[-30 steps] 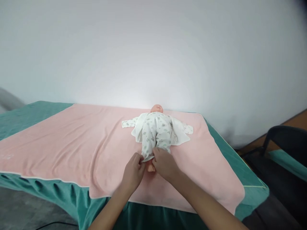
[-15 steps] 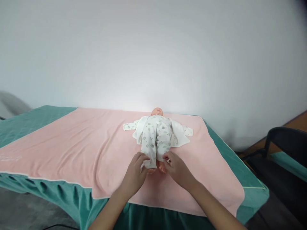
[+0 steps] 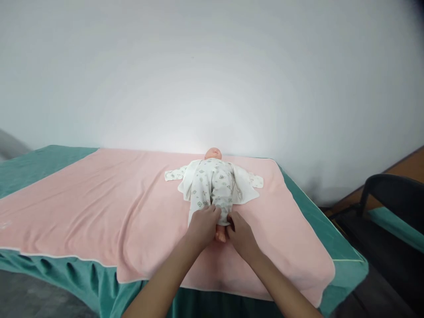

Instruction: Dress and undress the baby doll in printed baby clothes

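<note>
A baby doll lies on its back, head toward the wall, on a pink blanket. It wears patterned white trousers. A white open-front top spreads out at both sides, its sleeves stretched wide. My left hand is closed, fingertips on the inner side of the right-hand trouser leg; it covers the other leg's lower end. My right hand pinches the outer hem of the right-hand leg. One bare doll foot shows between my hands; the other is hidden.
Under the blanket is a green-covered bed or table, its cloth hanging down in front. A pale wall stands behind it. On the right is a black chair near the corner.
My left hand has moved right, from the left trouser leg's hem across to the right-hand leg. My right hand stays at that leg's outer hem. The view has shifted slightly.
</note>
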`<act>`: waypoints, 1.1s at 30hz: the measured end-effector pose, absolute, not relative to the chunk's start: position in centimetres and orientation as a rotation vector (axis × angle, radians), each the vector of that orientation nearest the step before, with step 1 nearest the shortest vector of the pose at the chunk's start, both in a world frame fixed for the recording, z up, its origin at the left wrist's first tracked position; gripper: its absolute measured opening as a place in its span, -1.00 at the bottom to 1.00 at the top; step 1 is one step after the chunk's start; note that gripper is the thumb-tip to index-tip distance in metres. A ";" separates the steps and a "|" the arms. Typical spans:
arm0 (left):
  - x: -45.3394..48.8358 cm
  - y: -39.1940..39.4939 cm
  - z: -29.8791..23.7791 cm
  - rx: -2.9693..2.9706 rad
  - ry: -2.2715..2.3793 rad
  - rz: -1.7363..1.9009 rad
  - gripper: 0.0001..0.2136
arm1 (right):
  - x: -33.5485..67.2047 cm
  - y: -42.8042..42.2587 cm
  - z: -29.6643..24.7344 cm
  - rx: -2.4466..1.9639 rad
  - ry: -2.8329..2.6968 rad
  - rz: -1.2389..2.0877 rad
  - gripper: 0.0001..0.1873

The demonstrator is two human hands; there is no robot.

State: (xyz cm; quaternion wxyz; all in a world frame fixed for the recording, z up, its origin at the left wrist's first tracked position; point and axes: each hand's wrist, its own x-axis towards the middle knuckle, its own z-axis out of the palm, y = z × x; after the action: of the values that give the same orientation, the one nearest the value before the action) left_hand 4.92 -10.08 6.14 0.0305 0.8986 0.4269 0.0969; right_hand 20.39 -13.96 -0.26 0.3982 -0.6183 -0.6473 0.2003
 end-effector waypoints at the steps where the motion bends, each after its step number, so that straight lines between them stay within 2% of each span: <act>1: 4.9 -10.1 6.0 2.737 1.341 0.330 -0.92 | 20.4 -14.0 -0.2 -1.553 -1.624 0.536 -0.86; 6: 4.4 -10.7 7.0 2.488 1.402 0.483 -0.92 | 20.6 -14.8 1.3 -1.476 -1.618 0.608 -0.88; 12: 3.4 -12.4 10.6 2.290 1.308 0.716 -0.93 | 21.1 -17.2 5.0 -1.338 -1.672 0.503 -0.86; 15: 3.2 -13.5 11.0 2.205 1.237 0.764 -0.92 | 21.0 -18.6 4.9 -1.329 -1.709 0.489 -0.83; 21: 2.4 -14.2 8.3 2.174 1.179 0.724 -0.89 | 20.8 -20.0 1.1 -1.424 -1.782 0.581 -0.81; 25: -0.5 -11.2 5.3 2.129 1.321 0.895 -0.78 | 22.2 -19.5 1.3 -1.441 -1.827 0.825 -0.91; 27: -2.2 -8.8 3.9 2.116 1.436 1.001 -0.78 | 23.5 -18.3 2.0 -1.439 -1.842 0.904 -0.86; 29: -3.1 -6.3 2.8 2.036 1.573 1.019 -0.78 | 24.7 -16.3 2.6 -1.503 -1.825 0.816 -0.81; 31: -3.2 -4.1 2.2 1.946 1.714 0.955 -0.73 | 25.4 -13.7 2.6 -1.582 -1.854 0.561 -0.84; 33: -2.5 -2.5 2.1 1.911 1.848 0.839 -0.68 | 25.2 -10.9 2.3 -1.624 -2.006 0.280 -0.75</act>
State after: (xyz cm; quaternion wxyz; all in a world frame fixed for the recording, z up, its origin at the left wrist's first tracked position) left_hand -2.50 -2.48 2.08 0.1761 0.6748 0.6526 0.2963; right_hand 25.24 -10.93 2.27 0.2696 -0.6024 -0.7441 0.1039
